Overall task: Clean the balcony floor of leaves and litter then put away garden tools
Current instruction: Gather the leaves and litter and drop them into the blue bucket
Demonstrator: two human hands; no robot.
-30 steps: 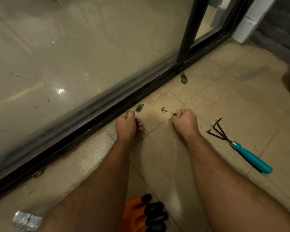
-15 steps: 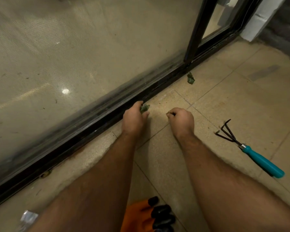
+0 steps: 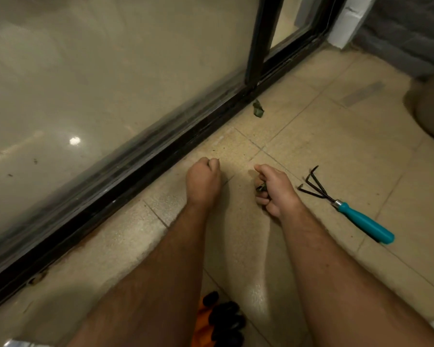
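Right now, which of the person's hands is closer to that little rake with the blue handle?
The right. The right hand lies just left of the rake prongs, apart from them. The left hand is farther off, beyond the right hand, near the door track.

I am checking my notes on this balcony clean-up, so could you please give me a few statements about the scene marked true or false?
1. A hand rake with a teal handle lies on the floor tiles to the right of the right hand. True.
2. The right hand grips the rake. False: the rake lies untouched; the hand holds small dark leaf scraps.
3. One green leaf lies on the floor by the black door track. True.
4. The left hand lies flat and open on the tiles. False: its fingers are curled, pinching something small at the fingertips.
5. An orange glove with black fingertips lies between the forearms. True.
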